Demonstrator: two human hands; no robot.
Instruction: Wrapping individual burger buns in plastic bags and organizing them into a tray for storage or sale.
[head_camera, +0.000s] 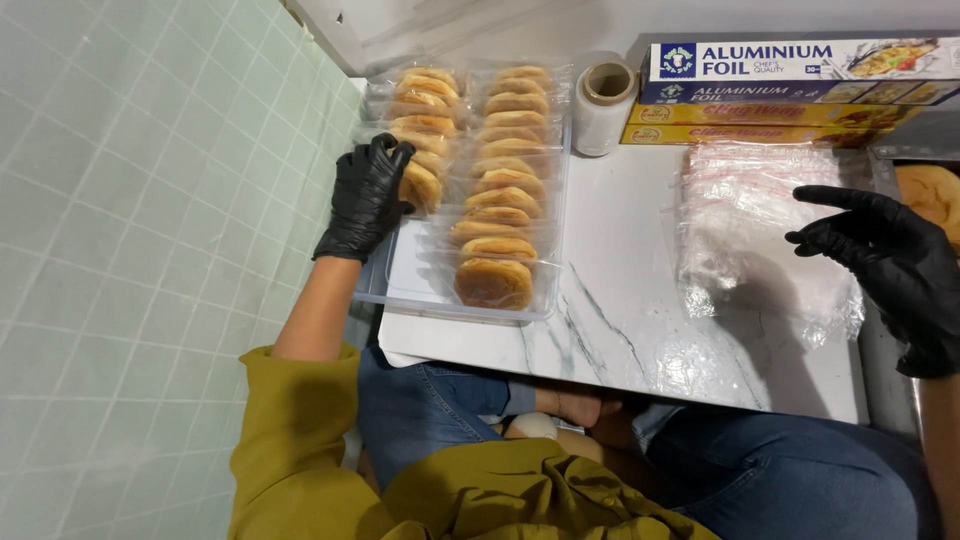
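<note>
Pressing down on a wrapped bun (418, 185), the fingers (385, 160) of the left hand (368, 200), in a black glove, curl over the bun at the near end of the left row, grasping it. That bun sits in a clear tray (400, 290) on the marble table (620, 320), beside a second, longer row of buns (500, 190). The right hand (890, 265), gloved too, hovers released, fingers spread and holding nothing, at the right edge of a stack of clear bags (750, 220).

Done well, this calls for a light grip so the bun is not squashed, and a lift straight up clear of the tray wall. The tray overhangs the table's left edge, near the tiled wall (150, 200), so room there is tight. A wrap roll (603, 108) and foil boxes (790, 90) crowd the far side; bare tabletop lies between tray and bags.
</note>
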